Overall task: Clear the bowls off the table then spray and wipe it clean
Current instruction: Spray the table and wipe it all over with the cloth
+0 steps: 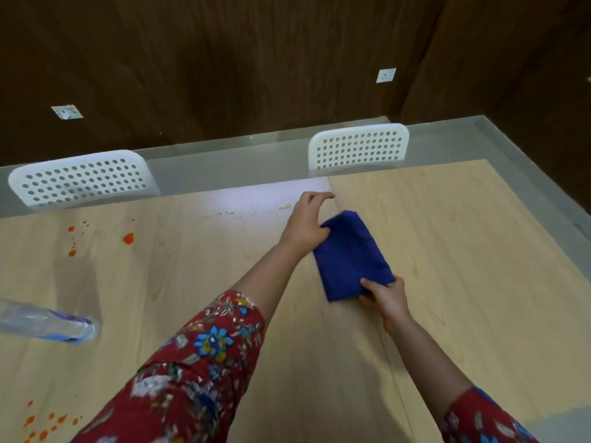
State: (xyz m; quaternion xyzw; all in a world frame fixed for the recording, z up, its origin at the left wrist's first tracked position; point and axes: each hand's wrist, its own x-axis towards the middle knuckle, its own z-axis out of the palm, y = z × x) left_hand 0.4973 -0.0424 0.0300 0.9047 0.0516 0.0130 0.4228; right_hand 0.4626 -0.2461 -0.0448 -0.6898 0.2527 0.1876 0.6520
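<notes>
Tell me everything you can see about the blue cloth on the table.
The blue cloth is a deep blue, fuzzy, towel-like fabric folded into a thick oblong pad. It lies flat on the pale wooden table, right of centre, with its long side running away from the person at a slight tilt. The right hand pinches its near corner. The left hand touches its far left edge, fingers curved clear of the fabric. No stains show on it.

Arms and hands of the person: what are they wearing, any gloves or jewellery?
Both sleeves match: the left sleeve and right sleeve are dark red cloth printed with blue, white and teal flowers, ending near the elbow. The forearms below are bare. Neither the left hand nor the right hand wears a glove, and no ring shows.
</notes>
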